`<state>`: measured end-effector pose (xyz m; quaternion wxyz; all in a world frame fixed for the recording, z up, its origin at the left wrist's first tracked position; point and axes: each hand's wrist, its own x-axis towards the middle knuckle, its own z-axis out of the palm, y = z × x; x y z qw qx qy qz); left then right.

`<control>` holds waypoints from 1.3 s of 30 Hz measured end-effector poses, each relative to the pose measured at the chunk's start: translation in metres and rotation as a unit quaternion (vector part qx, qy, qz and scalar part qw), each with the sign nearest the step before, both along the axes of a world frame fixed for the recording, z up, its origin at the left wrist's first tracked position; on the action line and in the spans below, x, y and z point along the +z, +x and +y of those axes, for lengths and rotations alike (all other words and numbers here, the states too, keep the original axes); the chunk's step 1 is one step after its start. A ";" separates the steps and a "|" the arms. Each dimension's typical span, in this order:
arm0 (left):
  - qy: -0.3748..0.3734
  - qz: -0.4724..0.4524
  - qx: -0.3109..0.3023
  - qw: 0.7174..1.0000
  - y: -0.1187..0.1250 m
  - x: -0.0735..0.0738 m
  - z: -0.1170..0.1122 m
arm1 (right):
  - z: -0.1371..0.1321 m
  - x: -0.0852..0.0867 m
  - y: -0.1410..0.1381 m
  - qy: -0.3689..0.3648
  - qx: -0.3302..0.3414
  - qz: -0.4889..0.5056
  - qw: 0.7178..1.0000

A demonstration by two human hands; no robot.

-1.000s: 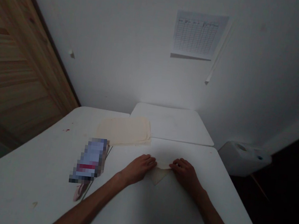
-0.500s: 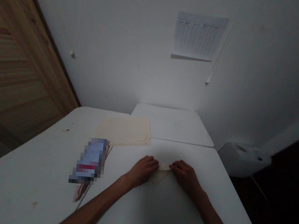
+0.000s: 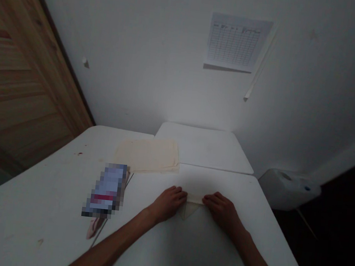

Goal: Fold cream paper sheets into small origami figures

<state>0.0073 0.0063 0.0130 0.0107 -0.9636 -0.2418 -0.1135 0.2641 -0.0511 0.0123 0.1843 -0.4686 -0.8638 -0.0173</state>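
A thin cream sheet (image 3: 191,210) lies on the white table before me, its far edge folded or rolled into a narrow band and a pointed corner facing me. My left hand (image 3: 172,201) pinches the left end of that band with curled fingers. At the right end, my right hand (image 3: 219,207) has its thumb and fingers closed on the sheet. The fingers cover both ends of it. Behind and to the left rests a flat stack of similar cream sheets (image 3: 148,154), which neither hand touches.
A pixelated blue item (image 3: 108,189) lies left of my arm over a pinkish thing (image 3: 94,228), beside a seam in the table (image 3: 48,187). A white board (image 3: 206,148) sits at the back. A white plastic container (image 3: 288,189) stands beyond the right edge. A printed chart (image 3: 234,41) hangs on the wall.
My right hand has shifted slightly to the right, and more of the folded band shows between my hands. Both hands still grip the sheet.
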 end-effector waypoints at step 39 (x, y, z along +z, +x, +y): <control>-0.079 -0.096 0.166 0.978 -0.036 -0.002 -0.009 | -0.016 0.001 -0.030 -0.017 -0.232 -0.045 0.972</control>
